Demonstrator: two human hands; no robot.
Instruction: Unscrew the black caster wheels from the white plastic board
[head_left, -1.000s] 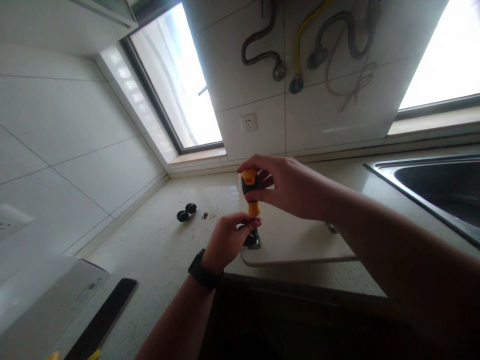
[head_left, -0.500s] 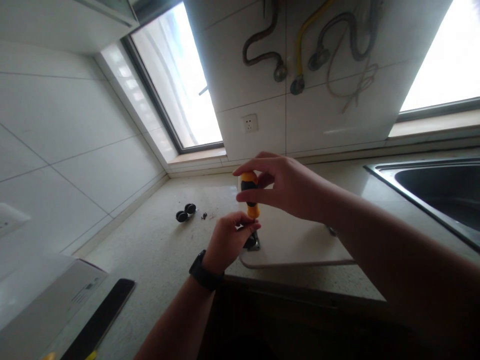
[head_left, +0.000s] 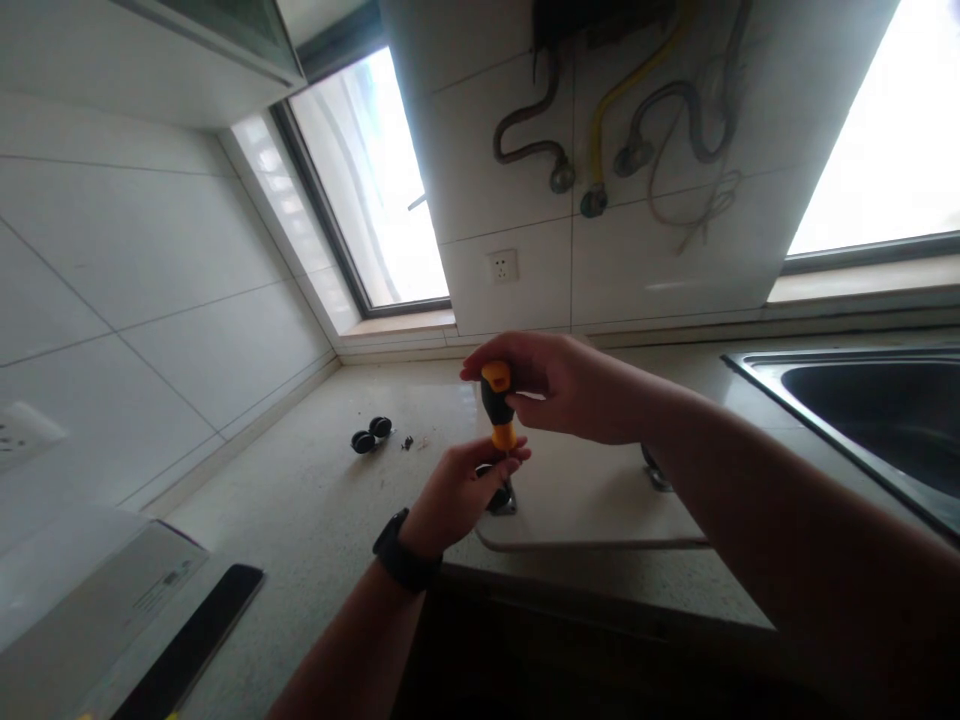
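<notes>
My right hand [head_left: 544, 380] is closed around a yellow and black screwdriver [head_left: 496, 405], held upright with its tip down. My left hand [head_left: 476, 490] pinches at the screwdriver's lower end, thumb and finger together around the shaft or a screw; which one is too small to tell. Just below those fingers, a black caster with a metal plate [head_left: 504, 502] sits at the near left corner of a white board [head_left: 585, 510]. Another caster [head_left: 656, 470] stands on the board, partly hidden by my right forearm.
Two loose black casters [head_left: 372, 434] lie on the counter [head_left: 315, 520], with several small screws [head_left: 407, 442] beside them. A steel sink [head_left: 757, 372] is at the right. A box [head_left: 112, 600] and a long black object [head_left: 195, 640] lie at the lower left.
The view has tilted up slightly, so everything sits lower. The fingers of my right hand have shifted around the screwdriver handle, which now leans a little differently. My left hand stays at its tip.
</notes>
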